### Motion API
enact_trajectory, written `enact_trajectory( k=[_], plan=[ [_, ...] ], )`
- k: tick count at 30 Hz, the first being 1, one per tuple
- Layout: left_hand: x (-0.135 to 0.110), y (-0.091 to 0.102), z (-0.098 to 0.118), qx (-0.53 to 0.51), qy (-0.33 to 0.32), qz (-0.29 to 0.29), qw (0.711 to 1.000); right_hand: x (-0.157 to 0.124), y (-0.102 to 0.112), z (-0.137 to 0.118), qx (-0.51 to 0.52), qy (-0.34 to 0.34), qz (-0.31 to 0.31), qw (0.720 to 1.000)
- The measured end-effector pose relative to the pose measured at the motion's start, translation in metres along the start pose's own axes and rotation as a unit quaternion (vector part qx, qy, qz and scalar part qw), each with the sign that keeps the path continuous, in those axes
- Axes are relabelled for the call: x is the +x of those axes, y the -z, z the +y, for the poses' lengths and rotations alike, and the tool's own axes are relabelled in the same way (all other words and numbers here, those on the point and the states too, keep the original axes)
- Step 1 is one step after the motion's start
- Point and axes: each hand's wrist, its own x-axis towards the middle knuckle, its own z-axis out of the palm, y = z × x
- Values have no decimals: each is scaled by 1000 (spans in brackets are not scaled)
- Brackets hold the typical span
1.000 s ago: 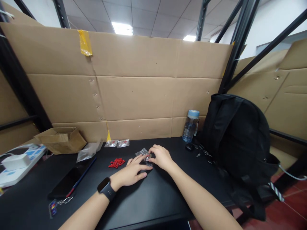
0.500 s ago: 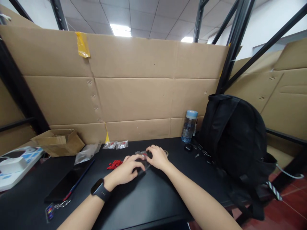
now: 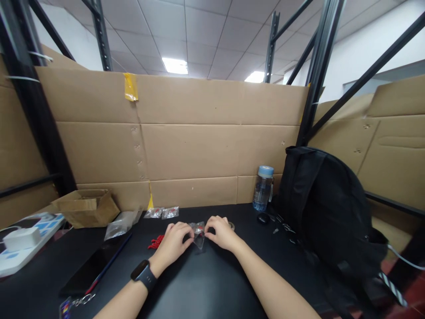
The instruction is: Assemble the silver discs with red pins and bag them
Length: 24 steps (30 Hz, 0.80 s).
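Between my two hands is a small clear plastic bag (image 3: pixel 199 239) with something red inside near its top. My left hand (image 3: pixel 175 241), with a dark watch at the wrist, pinches the bag's left side. My right hand (image 3: pixel 222 232) pinches its right edge, thumb and finger together. A pile of small red pieces (image 3: pixel 156 242) lies on the black table just left of my left hand, partly covered by it. Behind my right hand a roll of tape (image 3: pixel 231 226) shows in part. Two filled clear bags (image 3: pixel 162 213) lie farther back.
At left are an open cardboard box (image 3: pixel 86 208), an empty-looking plastic bag (image 3: pixel 121 224), a phone-like black slab (image 3: pixel 89 266) with a pen, and a power strip (image 3: pixel 29 243). A water bottle (image 3: pixel 263 188), a black mouse (image 3: pixel 263 218), keys and a backpack (image 3: pixel 325 212) stand right. Cardboard walls the back.
My left fingers, spread before, have closed on the bag's left side, and the bag is now stretched between both hands. The camera has tilted up a little.
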Motion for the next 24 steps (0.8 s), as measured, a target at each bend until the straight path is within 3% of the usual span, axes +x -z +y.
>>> enact_trajectory(
  k=[7, 16, 20, 24],
  plan=[
    [0, 2, 0, -36, 30, 18, 999, -2, 6, -1, 22, -5, 7, 1000],
    [-1, 4, 3, -53, 37, 10, 998, 2, -6, 5, 58, -7, 2, 998],
    [0, 3, 1, -84, 49, 15, 995, 1, -2, 0, 97, -4, 28, 995],
    [3, 2, -3, -174, 91, 18, 980, 1, 6, -8, 118, -49, 80, 988]
  ],
)
